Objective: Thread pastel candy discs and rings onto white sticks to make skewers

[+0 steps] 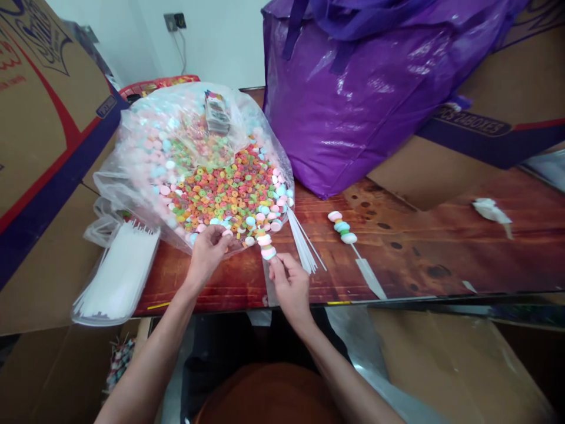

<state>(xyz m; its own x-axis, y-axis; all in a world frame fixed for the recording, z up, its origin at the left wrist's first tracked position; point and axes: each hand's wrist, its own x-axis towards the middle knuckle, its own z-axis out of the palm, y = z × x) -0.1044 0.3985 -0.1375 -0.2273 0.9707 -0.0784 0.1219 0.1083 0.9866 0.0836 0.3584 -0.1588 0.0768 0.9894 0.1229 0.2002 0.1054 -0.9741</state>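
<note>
My left hand is at the near edge of the candy pile, its thumb and fingers drawn together. A pink piece shows by the fingertips, but I cannot make out what they grip. Between the thumb and fingers of my right hand is a candy skewer, threaded with pale marshmallows and gummy rings and tilted over the pile's edge. Beneath both hands spreads a clear plastic bag holding gummy rings in the middle and pastel marshmallows around them.
White sticks lie right of the pile, beside another candy skewer. A pack of white sticks overhangs the table edge at left. A purple bag and cardboard boxes flank the wooden table. Crumpled white tissue lies far right.
</note>
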